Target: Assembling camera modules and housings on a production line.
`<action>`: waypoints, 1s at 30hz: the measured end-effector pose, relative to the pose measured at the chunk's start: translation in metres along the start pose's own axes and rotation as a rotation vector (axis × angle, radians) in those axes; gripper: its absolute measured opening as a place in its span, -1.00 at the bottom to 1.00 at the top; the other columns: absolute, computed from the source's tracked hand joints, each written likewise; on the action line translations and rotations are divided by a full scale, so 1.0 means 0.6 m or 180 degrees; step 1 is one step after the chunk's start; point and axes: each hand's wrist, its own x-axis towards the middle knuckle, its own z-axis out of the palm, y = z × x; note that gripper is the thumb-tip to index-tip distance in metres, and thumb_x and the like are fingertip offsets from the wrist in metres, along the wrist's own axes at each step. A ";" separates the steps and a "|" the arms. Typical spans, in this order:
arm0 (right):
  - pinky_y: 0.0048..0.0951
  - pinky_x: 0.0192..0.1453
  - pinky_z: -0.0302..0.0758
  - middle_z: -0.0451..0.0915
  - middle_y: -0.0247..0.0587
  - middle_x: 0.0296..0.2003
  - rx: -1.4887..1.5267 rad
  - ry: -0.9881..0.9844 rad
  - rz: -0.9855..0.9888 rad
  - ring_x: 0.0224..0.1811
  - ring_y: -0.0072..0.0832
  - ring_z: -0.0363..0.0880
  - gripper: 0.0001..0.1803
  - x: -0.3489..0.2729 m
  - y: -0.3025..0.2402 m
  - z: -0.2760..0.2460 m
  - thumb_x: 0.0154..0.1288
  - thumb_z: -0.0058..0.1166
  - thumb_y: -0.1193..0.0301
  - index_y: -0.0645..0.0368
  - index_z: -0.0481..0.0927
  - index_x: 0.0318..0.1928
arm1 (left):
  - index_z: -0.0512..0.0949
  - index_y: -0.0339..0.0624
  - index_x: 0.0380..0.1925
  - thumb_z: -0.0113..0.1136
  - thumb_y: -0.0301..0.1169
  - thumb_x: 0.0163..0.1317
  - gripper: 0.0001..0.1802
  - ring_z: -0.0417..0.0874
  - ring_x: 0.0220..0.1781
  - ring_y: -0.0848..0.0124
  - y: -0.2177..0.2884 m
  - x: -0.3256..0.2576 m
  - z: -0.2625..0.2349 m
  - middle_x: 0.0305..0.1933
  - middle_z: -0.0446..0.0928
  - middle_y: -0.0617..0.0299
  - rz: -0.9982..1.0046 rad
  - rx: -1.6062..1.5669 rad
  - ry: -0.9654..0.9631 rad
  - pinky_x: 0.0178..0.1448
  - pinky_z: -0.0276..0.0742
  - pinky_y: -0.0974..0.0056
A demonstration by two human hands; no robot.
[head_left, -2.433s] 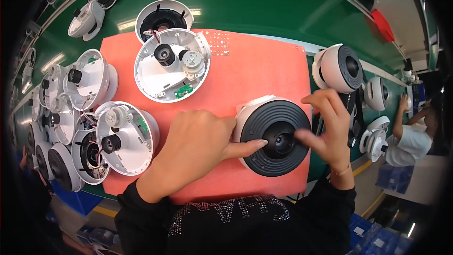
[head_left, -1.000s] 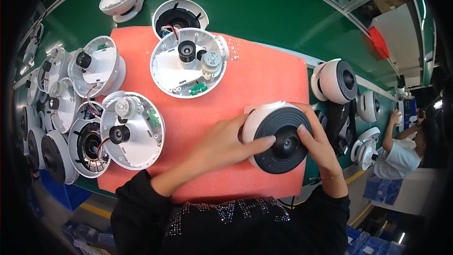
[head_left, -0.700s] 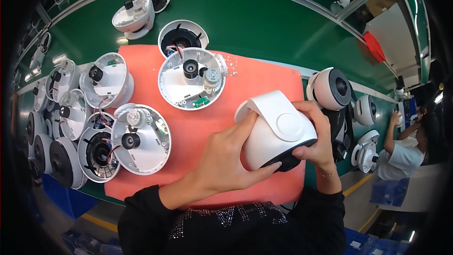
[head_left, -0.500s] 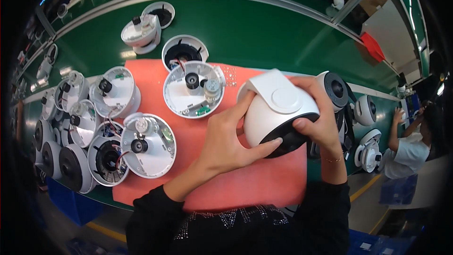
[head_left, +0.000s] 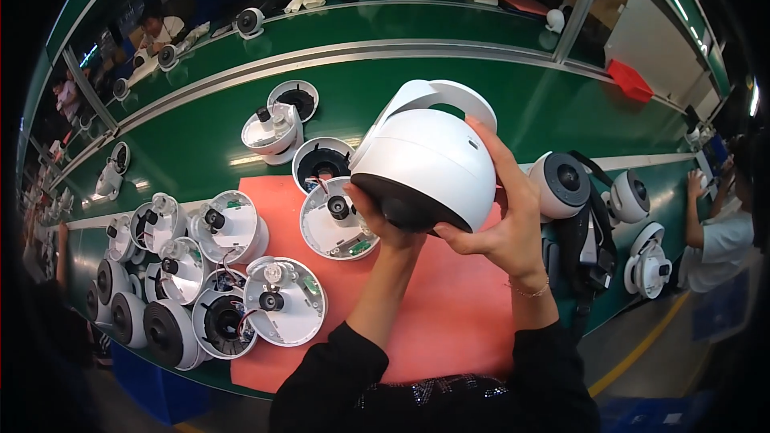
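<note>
Both my hands hold a white dome camera (head_left: 437, 156) with a black front, raised above the salmon-red mat (head_left: 433, 305). Its curved white bracket stands at the top, and the black face tilts down toward me. My left hand (head_left: 391, 224) is closed on its lower left, fingers partly hidden behind it. With the thumb on the lower edge, my right hand (head_left: 513, 212) wraps round its right side. Just left of my left hand lies an opened camera housing (head_left: 329, 232) with a lens module. Another opened housing (head_left: 285, 313) sits at the mat's left edge.
Several opened housings and black-faced shells (head_left: 168, 333) crowd the left of the green bench (head_left: 200, 128). On the right stand finished-looking cameras (head_left: 557, 184) beside a black strap (head_left: 593, 248). A co-worker (head_left: 722, 224) is at the far right; a red tray (head_left: 630, 80) lies at back right.
The held camera has been lifted and turned, its bracket now at the top and black face lower left. My left hand has shifted under its lower left. The view has tilted up.
</note>
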 end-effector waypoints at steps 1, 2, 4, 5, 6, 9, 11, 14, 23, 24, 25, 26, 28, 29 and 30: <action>-0.32 0.02 0.47 0.39 0.07 0.04 -0.0069 -0.0127 0.0183 0.03 -0.21 0.47 -0.06 0.000 -0.004 0.000 -0.31 0.37 0.31 0.29 0.24 0.18 | 0.18 -0.17 0.17 -0.34 0.33 0.12 -0.13 0.33 0.18 0.20 -0.001 0.003 -0.004 0.18 0.27 0.08 -0.0098 -0.0128 0.0020 0.23 0.26 0.12; -0.32 0.02 0.47 0.39 0.07 0.04 -0.0049 -0.0120 0.0198 0.03 -0.21 0.47 -0.06 -0.003 -0.002 0.005 -0.31 0.37 0.31 0.29 0.24 0.18 | 0.18 -0.15 0.17 -0.33 0.33 0.13 -0.15 0.33 0.18 0.19 -0.001 0.005 -0.008 0.19 0.27 0.09 -0.0197 -0.0258 0.0045 0.23 0.26 0.11; -0.32 0.18 0.31 0.24 -0.02 0.16 -0.0349 -0.0292 0.0499 0.16 -0.29 0.31 0.07 -0.009 0.010 0.008 -0.33 0.37 0.37 0.24 0.07 0.27 | 0.19 -0.10 0.17 -0.30 0.31 0.12 -0.18 0.34 0.18 0.18 0.002 0.011 -0.005 0.19 0.27 0.11 -0.0779 -0.0496 -0.0043 0.23 0.26 0.08; -0.26 0.24 0.21 0.15 0.04 0.19 -0.0772 -0.0366 0.0258 0.24 -0.23 0.18 0.12 -0.009 0.011 0.010 -0.28 0.38 0.33 0.25 -0.04 0.30 | 0.20 -0.06 0.17 -0.26 0.31 0.11 -0.19 0.32 0.19 0.17 -0.003 0.024 -0.002 0.20 0.26 0.14 -0.0976 -0.0634 -0.0082 0.22 0.28 0.05; -0.25 0.26 0.17 0.12 0.07 0.20 -0.1022 -0.0247 0.0233 0.26 -0.20 0.13 0.13 -0.011 0.012 0.025 -0.27 0.38 0.31 0.27 -0.06 0.30 | 0.21 -0.06 0.16 -0.25 0.22 0.16 -0.27 0.39 0.13 0.14 -0.010 0.031 -0.009 0.16 0.30 0.10 -0.1196 -0.0830 0.0292 0.14 0.40 0.06; -0.26 0.19 0.25 0.18 0.15 0.16 -0.1592 -0.0049 0.0304 0.21 -0.10 0.21 0.11 -0.013 0.029 0.048 -0.25 0.36 0.28 0.31 -0.04 0.29 | 0.28 -0.04 0.11 -0.22 0.14 0.18 -0.36 0.44 0.08 0.20 -0.014 0.026 -0.015 0.11 0.36 0.16 -0.1676 -0.0864 0.0553 0.06 0.47 0.11; -0.28 0.13 0.34 0.26 0.15 0.12 -0.1259 0.0018 0.0218 0.13 -0.07 0.33 0.07 -0.013 0.044 0.045 -0.27 0.35 0.30 0.30 0.03 0.27 | 0.23 0.03 0.14 -0.23 0.22 0.14 -0.30 0.36 0.15 0.21 -0.024 0.023 -0.024 0.16 0.30 0.20 -0.1641 -0.0753 0.0518 0.13 0.39 0.08; -0.29 0.07 0.41 0.33 0.11 0.10 -0.1223 -0.0075 0.0140 0.07 -0.07 0.41 0.02 -0.011 0.044 0.046 -0.27 0.34 0.31 0.29 0.10 0.25 | 0.19 0.08 0.18 -0.27 0.29 0.11 -0.25 0.29 0.22 0.22 -0.039 0.018 -0.034 0.21 0.23 0.22 -0.1466 -0.0736 0.0499 0.21 0.31 0.07; -0.42 -0.01 0.45 0.46 -0.23 -0.11 0.2076 0.0534 0.2391 -0.12 -0.40 0.48 -0.42 0.019 0.156 0.021 0.04 0.14 0.32 0.20 0.31 0.10 | 0.22 -0.14 0.08 -0.03 0.09 0.17 -0.36 0.21 0.23 0.22 -0.021 0.001 -0.013 0.14 0.17 0.14 -0.2093 -0.1098 0.0322 0.26 0.21 0.03; -0.35 -0.01 0.44 0.44 -0.20 -0.15 0.2437 0.0794 0.2684 -0.15 -0.35 0.46 -0.47 0.017 0.204 0.010 0.04 0.14 0.26 0.17 0.35 0.03 | 0.23 -0.13 0.03 0.03 0.04 0.16 -0.41 0.20 0.24 0.18 -0.018 -0.015 -0.001 0.09 0.19 0.13 -0.2345 -0.1057 0.0458 0.27 0.20 0.03; -0.30 0.02 0.41 0.41 -0.17 -0.12 0.2569 0.1116 0.2861 -0.09 -0.32 0.42 -0.46 0.022 0.236 0.006 0.04 0.15 0.25 0.16 0.34 0.03 | 0.25 -0.12 -0.02 0.08 -0.01 0.15 -0.45 0.19 0.24 0.14 -0.013 -0.033 0.009 0.04 0.21 0.11 -0.2603 -0.1021 0.0594 0.27 0.19 0.02; -0.24 0.06 0.38 0.38 -0.14 -0.09 0.2738 0.1383 0.3070 -0.04 -0.29 0.39 -0.46 0.028 0.270 0.021 0.04 0.15 0.24 0.14 0.34 0.03 | 0.25 -0.11 -0.07 0.15 -0.11 0.13 -0.51 0.18 0.24 0.10 -0.002 -0.054 0.005 -0.04 0.21 0.12 -0.2676 -0.1201 0.0790 0.30 0.15 0.04; -0.18 0.12 0.33 0.29 -0.12 -0.03 0.2742 0.1606 0.2851 0.05 -0.24 0.29 -0.40 0.035 0.326 0.020 0.02 0.17 0.22 0.15 0.30 0.06 | 0.24 -0.10 -0.05 0.15 -0.15 0.14 -0.52 0.18 0.25 0.11 0.016 -0.103 0.000 -0.03 0.22 0.14 -0.2618 -0.1059 0.1053 0.32 0.12 0.05; -0.17 0.16 0.29 0.24 -0.11 0.04 0.2665 0.1756 0.3022 0.09 -0.24 0.26 -0.39 0.041 0.347 0.019 0.04 0.17 0.24 0.15 0.28 0.08 | 0.23 -0.10 -0.03 0.14 -0.19 0.15 -0.53 0.18 0.26 0.12 0.023 -0.124 -0.003 -0.03 0.23 0.17 -0.2588 -0.0905 0.1295 0.34 0.09 0.07; -0.18 0.16 0.28 0.24 -0.12 0.04 0.2809 0.1738 0.2871 0.10 -0.24 0.26 -0.39 0.039 0.377 0.018 0.05 0.17 0.25 0.15 0.27 0.09 | 0.23 -0.10 -0.03 0.14 -0.19 0.15 -0.53 0.18 0.26 0.12 0.027 -0.137 -0.019 -0.03 0.23 0.17 -0.2556 -0.0909 0.1313 0.34 0.09 0.07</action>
